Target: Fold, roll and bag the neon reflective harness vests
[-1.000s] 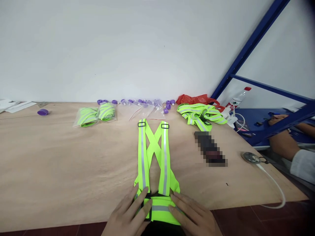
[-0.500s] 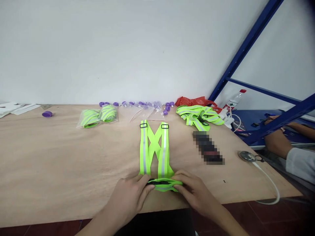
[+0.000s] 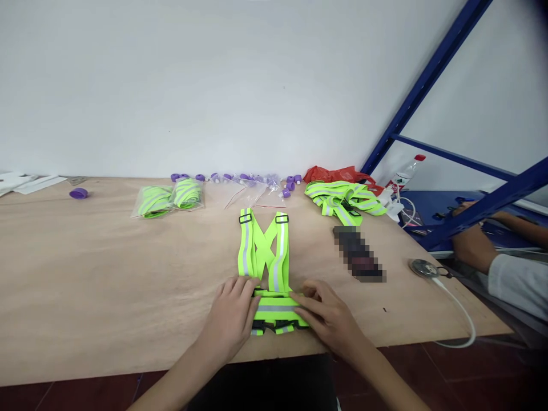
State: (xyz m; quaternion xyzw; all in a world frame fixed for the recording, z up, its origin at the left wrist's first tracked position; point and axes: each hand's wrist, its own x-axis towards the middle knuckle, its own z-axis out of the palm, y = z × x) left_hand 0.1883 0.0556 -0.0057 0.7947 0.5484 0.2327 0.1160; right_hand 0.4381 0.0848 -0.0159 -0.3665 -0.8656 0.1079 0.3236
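Note:
A neon-yellow reflective vest [image 3: 277,308] of elastic straps with silver stripes lies on the table in front of me. Its shoulder straps cross in an X and carry black slider buckles at the far end. The waist belt is folded across the near end, with black clips showing along its lower edge. My left hand [image 3: 234,313] is closed on the belt's left end, fingertips over the top and thumb along the front. At the right end, my right hand [image 3: 327,314] holds the belt between thumb and fingers. The fingers partly hide both belt ends.
Bagged vests [image 3: 187,194] lie at the back left, near several purple caps [image 3: 245,178] and clear plastic bags [image 3: 240,195]. Loose vests [image 3: 342,200] and a red bag [image 3: 334,174] are back right. A pixelated dark object [image 3: 359,255] and corded round device [image 3: 423,268] lie right. A person's arm [image 3: 475,248] is beyond.
The folded belt has gone from raised on edge to lying flat, its silver stripe facing up and black clips at the near edge. Both hands have moved slightly away from me with it.

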